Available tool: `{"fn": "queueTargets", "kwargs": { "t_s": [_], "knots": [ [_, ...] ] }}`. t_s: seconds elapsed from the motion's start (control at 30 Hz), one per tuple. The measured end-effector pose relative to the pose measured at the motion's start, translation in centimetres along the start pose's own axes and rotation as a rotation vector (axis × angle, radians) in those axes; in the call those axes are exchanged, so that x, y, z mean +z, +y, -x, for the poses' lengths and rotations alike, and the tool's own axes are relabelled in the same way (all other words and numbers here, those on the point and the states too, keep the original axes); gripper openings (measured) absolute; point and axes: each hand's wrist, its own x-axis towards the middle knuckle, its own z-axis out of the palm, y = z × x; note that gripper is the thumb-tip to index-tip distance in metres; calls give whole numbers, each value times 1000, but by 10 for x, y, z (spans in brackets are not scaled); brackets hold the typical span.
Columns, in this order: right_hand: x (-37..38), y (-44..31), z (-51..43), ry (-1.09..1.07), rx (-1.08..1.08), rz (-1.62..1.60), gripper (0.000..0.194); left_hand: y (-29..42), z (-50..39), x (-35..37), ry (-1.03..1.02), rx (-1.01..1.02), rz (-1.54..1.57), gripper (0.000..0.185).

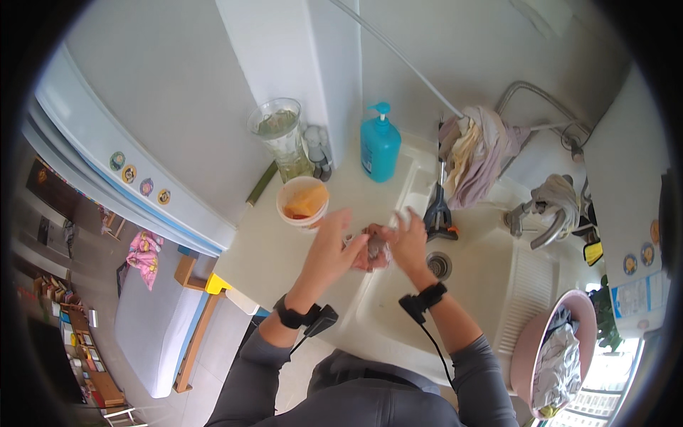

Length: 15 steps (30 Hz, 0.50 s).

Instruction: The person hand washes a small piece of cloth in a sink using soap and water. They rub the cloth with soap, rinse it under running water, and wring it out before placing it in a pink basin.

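A small crumpled pinkish-brown bundle (373, 251), perhaps cloth or thin plastic, lies at the sink's left rim between my hands. My left hand (332, 243) is on its left with fingers apart, the thumb reaching over the bundle's edge. On the other side, my right hand (408, 243) has its fingers raised and spread, blurred by motion. Whether either hand touches the bundle is hard to tell. Just beyond my left hand stands a white tub (302, 205) with something orange-yellow inside. Black straps with small devices circle both wrists.
A teal pump bottle (380, 147), a glass vase (285, 144) and a grey figurine (318, 152) stand behind. The sink (469, 277) holds a dark-handled tool (441, 211) beside its drain. A mop head (477, 155), a faucet (555, 227) and a pink laundry basin (525, 352) are right.
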Motion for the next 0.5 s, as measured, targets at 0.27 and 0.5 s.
{"fn": "queueTargets", "kwargs": {
  "t_s": [0.27, 0.5],
  "knots": [
    [30, -10, 23, -388, -705, -104, 38, -13, -205, 51, 296, -76, 5, 83],
    [57, 7, -27, -544, -537, -113, 34, 18, -222, 68, 834, -91, -100, 71]
  ]
}}
